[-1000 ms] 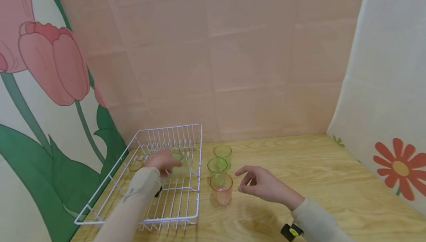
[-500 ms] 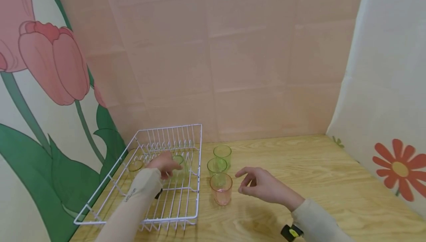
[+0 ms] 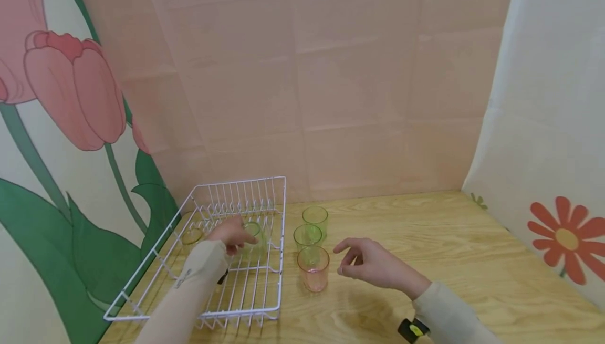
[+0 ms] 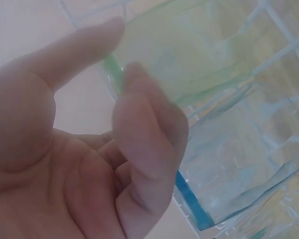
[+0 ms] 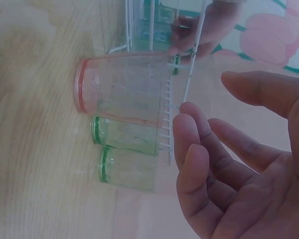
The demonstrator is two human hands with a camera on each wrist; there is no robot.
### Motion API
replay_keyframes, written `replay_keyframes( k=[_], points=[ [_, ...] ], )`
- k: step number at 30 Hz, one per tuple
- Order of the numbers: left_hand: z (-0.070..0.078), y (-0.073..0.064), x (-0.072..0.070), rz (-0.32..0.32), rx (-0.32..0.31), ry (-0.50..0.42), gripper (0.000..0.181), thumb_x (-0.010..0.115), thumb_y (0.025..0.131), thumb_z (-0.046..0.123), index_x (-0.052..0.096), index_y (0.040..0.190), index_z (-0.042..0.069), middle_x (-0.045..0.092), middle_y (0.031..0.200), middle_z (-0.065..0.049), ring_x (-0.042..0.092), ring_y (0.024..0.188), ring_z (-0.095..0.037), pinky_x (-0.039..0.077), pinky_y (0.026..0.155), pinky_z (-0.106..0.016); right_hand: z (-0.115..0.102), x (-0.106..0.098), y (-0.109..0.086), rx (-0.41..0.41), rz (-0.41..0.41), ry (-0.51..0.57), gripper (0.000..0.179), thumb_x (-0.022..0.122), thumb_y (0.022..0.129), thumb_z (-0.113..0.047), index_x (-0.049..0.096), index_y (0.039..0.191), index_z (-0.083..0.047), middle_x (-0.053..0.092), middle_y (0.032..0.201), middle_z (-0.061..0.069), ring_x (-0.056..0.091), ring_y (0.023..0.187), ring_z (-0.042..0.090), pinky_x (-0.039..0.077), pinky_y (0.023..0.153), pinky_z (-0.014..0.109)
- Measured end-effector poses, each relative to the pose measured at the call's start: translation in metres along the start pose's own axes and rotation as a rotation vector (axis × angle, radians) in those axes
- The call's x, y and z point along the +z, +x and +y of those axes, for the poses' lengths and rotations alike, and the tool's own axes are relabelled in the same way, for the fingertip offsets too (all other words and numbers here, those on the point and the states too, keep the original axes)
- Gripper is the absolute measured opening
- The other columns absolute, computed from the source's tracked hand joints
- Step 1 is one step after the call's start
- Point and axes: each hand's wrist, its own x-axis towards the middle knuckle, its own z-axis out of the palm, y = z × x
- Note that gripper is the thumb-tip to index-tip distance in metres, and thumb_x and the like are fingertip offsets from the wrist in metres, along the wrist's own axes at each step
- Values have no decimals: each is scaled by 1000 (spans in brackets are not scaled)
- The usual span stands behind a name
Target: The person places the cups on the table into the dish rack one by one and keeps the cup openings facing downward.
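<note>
Hardly anything had moved since a second before: the left hand [image 3: 231, 232] and the right hand [image 3: 371, 262] were almost where they had been. In the head view, the left hand was inside the white wire rack [image 3: 246, 313], with a finger across the green tumbler [image 3: 255, 253] that sat there. A yellow glass [image 3: 192, 237] was left of that hand. On the wooden table [image 3: 425, 249], a pink glass [image 3: 314, 277] stood in front of two green glasses [image 3: 308, 237], and the right hand hung just beside the pink one. In the left wrist view, the thumb and bent fingers were at the tumbler's thick bottom; I could not tell if they squeezed it. A blue glass [image 4: 234, 164] was next to it. In the right wrist view, the thumb was apart from the loosely bent fingers.
</note>
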Motion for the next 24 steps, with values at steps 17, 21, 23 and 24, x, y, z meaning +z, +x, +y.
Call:
replay_keyframes(
  k=[17,21,23,24],
  points=[
    [32,-37,-17,21,152,39,61,51,101,53,52,129,-1,57,83,-8,44,52,-13,44,47,-26,-3,2,9,90,150,-32,32,73,92,-24,66,116,-4,67,87,6,64,69,18,54,59,33],
    [46,-54,-13,15,196,19,63,45,102,57,55,131,2,60,79,-10,51,56,-18,45,48,-29,-3,9,16,163,239,-68,30,75,90,-28,69,110,-7,66,84,5,62,69,17,52,59,33],
    [51,-61,-10,18,219,16,69,43,101,61,55,135,3,62,79,-11,54,57,-20,47,48,-30,-1,12,20,191,274,-84,30,75,89,-29,69,109,-7,66,83,5,61,70,16,51,59,32],
    [54,-64,-9,17,228,14,70,42,100,63,55,136,4,62,79,-10,54,57,-21,46,48,-30,0,13,22,200,285,-89,31,75,89,-29,69,110,-6,65,83,5,61,70,16,50,59,32]
  ],
)
